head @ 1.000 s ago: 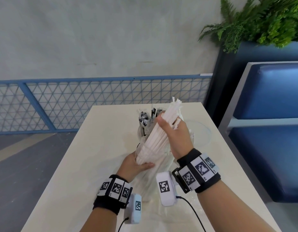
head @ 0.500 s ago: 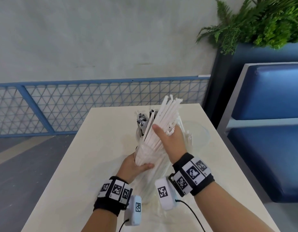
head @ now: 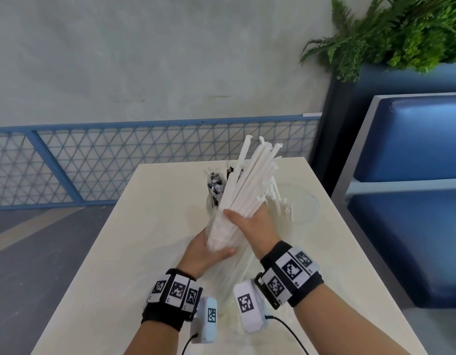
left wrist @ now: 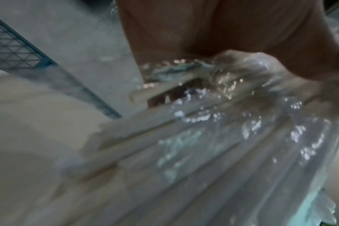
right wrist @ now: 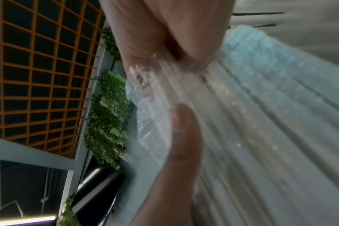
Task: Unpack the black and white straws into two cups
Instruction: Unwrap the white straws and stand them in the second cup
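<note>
A thick bundle of white straws (head: 250,183) stands tilted above the table, its lower part inside a clear plastic bag (head: 221,234). My left hand (head: 209,251) grips the bag and bundle low down. My right hand (head: 250,224) is wrapped around the bundle higher up, thumb across its front. Behind the bundle a clear cup (head: 213,201) holds black straws (head: 216,184). A second clear cup (head: 302,204) with a few white straws stands behind my right hand. The left wrist view shows the crinkled bag (left wrist: 232,137) over the white straws (left wrist: 155,137); the right wrist view shows my right thumb (right wrist: 182,137) on the straws (right wrist: 261,122).
The cream table (head: 155,226) runs away from me, with its edges left and right. A blue mesh railing (head: 93,162) stands beyond the far edge. A blue bench (head: 414,201) and a planter with ferns (head: 401,29) are on the right.
The white straws have risen further out of the bag. My right hand slid down the bundle toward me, while my left hand stayed low on the bag.
</note>
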The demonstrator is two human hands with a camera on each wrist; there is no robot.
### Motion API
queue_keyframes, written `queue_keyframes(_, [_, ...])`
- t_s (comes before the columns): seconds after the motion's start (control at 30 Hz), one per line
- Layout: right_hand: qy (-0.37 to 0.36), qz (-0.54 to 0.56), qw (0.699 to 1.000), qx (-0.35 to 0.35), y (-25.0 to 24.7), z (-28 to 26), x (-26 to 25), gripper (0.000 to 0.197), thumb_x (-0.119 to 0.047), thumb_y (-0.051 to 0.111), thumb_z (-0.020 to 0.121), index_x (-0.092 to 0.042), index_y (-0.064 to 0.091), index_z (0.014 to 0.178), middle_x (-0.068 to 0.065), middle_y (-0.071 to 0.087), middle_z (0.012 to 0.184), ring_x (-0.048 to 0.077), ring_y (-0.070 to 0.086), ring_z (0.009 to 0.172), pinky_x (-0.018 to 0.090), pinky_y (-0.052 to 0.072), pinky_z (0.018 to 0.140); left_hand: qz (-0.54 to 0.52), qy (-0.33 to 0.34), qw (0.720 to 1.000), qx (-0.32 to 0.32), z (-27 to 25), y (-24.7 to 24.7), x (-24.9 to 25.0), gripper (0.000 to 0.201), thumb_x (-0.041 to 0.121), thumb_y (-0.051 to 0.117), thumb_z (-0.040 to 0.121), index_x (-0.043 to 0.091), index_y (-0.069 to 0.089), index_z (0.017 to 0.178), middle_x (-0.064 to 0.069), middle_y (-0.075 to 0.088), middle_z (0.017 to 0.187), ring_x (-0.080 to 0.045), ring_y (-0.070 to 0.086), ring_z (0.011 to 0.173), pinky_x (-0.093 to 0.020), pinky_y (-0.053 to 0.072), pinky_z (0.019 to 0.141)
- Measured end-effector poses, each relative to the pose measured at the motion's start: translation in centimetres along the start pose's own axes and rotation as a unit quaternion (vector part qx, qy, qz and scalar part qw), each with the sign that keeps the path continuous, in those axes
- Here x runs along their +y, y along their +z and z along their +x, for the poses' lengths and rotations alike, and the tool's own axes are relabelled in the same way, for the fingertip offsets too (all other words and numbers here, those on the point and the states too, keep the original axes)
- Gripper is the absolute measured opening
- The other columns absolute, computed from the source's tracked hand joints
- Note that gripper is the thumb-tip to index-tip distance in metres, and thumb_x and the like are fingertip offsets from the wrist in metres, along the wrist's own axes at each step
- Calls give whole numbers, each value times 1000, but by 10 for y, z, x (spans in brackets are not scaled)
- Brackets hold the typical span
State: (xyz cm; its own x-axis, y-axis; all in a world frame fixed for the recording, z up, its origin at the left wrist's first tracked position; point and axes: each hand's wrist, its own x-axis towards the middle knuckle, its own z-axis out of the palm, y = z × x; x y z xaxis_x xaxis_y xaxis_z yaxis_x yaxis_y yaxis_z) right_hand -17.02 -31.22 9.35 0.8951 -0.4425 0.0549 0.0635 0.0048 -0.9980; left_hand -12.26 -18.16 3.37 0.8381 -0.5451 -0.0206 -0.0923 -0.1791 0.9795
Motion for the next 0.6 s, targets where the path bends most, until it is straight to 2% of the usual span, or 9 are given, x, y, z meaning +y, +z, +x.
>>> queue_keyframes(0.07, [10, 33, 999, -6, 1, 3, -2, 41, -3, 70, 76, -2, 58, 115, 13, 67, 111, 26, 64, 104, 43, 52, 93, -25, 17, 1000, -7, 0, 1, 5, 36, 21, 71, 77, 29, 53, 107, 18, 64, 96, 14, 62, 82, -5, 47, 70])
queue_keyframes(0.13, [12, 64, 998, -2, 2, 5, -5, 51, -8, 73, 71, 0, 55, 118, 17, 66, 111, 29, 64, 103, 47, 51, 93, -16, 29, 999, -6, 0, 1, 5, 29, 36, 65, 79, 31, 54, 106, 20, 66, 90, 15, 62, 79, -6, 47, 69])
queue_keyframes(0.2, [6, 80, 997, -6, 1, 5, -8, 47, -6, 71, 74, 1, 55, 117, 18, 67, 111, 28, 65, 102, 44, 53, 91, -13, 23, 999, 22, -2, 2, 6, 12, 37, 53, 90, 29, 57, 98, 20, 65, 76, 12, 61, 67, -8, 47, 61])
queue_keyframes(0.27, [-7, 84, 996, -15, -1, 4, -9, 36, -3, 66, 81, 1, 58, 116, 17, 68, 110, 23, 67, 100, 33, 55, 86, -4, 31, 998, 50, -4, 6, 8, 25, 40, 42, 90, 22, 56, 79, 18, 52, 49, 3, 49, 47, -14, 39, 49])
queue_keyframes(0.3, [-13, 83, 996, -18, -2, 3, -11, 33, -4, 65, 82, 2, 59, 114, 16, 68, 109, 21, 67, 98, 28, 56, 83, 1, 34, 998, 61, -3, 7, 6, 29, 43, 40, 87, 23, 52, 70, 15, 43, 42, 0, 40, 42, -17, 33, 46])
queue_keyframes(0.37, [-26, 97, 995, -22, -4, 2, -16, 30, -6, 64, 83, 0, 62, 113, 12, 70, 106, 17, 68, 97, 25, 55, 80, -6, 39, 996, 77, -3, 8, 3, 32, 41, 40, 89, 28, 50, 61, 13, 36, 42, -2, 32, 43, -20, 27, 46])
queue_keyframes(0.4, [-30, 108, 993, -22, -5, 3, -21, 28, -6, 63, 84, -1, 63, 112, 10, 70, 104, 16, 68, 96, 25, 55, 80, -14, 32, 996, 81, -2, 7, 3, 30, 37, 41, 91, 28, 52, 64, 14, 38, 47, -3, 34, 46, -20, 29, 47])
queue_keyframes(0.5, [-50, 129, 990, -6, -11, 8, -34, 21, -5, 61, 84, -1, 65, 104, 6, 71, 95, 12, 69, 87, 21, 54, 71, -5, 24, 997, 77, 0, 4, -1, 27, 34, 41, 93, 15, 52, 77, 4, 45, 64, -4, 43, 59, -14, 38, 57])
queue_keyframes(0.6, [-72, 124, 989, 14, -15, 12, -40, 23, -4, 61, 85, 7, 63, 105, 14, 69, 97, 13, 68, 85, 18, 53, 68, 43, 46, 993, 98, -1, 4, -1, 30, 29, 41, 94, 8, 48, 75, 1, 38, 58, -2, 35, 48, -14, 31, 50])
